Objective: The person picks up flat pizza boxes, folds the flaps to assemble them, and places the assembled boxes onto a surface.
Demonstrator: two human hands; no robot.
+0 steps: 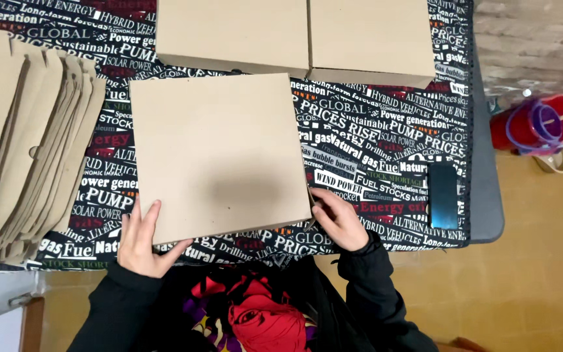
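A closed, square brown cardboard box [219,153] lies in front of me on a table covered with a black printed cloth [385,156]. My left hand [143,240] grips the box's near left corner, fingers on top and thumb along the near edge. My right hand [339,218] presses against the box's near right corner, fingers curled at its side. Both arms wear black sleeves.
Two more closed brown boxes [232,32] [372,39] stand side by side at the far edge. A fanned stack of flat cardboard blanks [20,143] fills the left. A dark phone [442,195] lies on the right. A red bucket [535,124] stands on the floor.
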